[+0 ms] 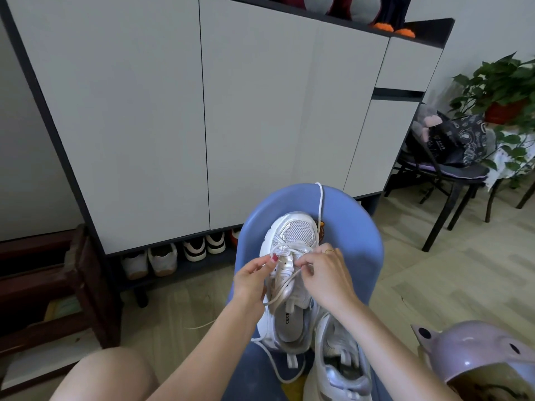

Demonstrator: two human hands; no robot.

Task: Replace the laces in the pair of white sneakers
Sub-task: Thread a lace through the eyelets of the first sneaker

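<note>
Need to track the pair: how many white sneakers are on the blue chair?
2. One sneaker lies mid-seat under both hands; the other sneaker lies beside it, nearer the camera, on the blue chair.

My white mesh-toed sneaker lies toe-away on the blue chair seat, its white lace threaded through the lower eyelets with loose ends trailing, while the second sneaker sits unlaced just beside its heel, nearer me.

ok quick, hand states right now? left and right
Left hand: pinching the white lace at the sneaker eyelets.
Right hand: fingers curled, pinching the same lace on the other side.
</note>
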